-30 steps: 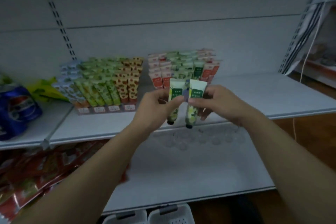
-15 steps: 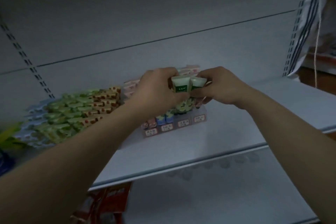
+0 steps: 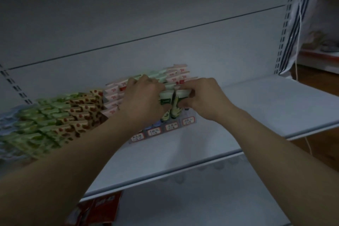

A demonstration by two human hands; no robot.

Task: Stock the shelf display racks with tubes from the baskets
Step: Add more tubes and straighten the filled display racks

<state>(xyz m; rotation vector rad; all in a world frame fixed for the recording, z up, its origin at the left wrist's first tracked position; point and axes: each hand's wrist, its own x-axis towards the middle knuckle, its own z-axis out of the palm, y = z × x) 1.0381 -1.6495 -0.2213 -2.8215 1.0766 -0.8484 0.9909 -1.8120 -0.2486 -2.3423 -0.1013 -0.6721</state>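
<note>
On the white shelf (image 3: 256,108), right over the display rack (image 3: 171,127) with the red price labels, I've got both hands busy. The left hand (image 3: 145,101) is curled round a green-label tube (image 3: 166,98), and the right hand (image 3: 203,97) is pinching a second tube (image 3: 181,94). The two tubes are touching, caps down. The room's pretty dim: plain grey back panel (image 3: 165,9), slotted upright (image 3: 286,24), a neighbouring rack (image 3: 55,121) packed full on the left, and red packets (image 3: 99,207) on the shelf below.

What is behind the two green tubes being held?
Behind the two green tubes stand pink tubes and pale green tubes in the display rack. The left hand and right hand hide the nearer rows.
</note>
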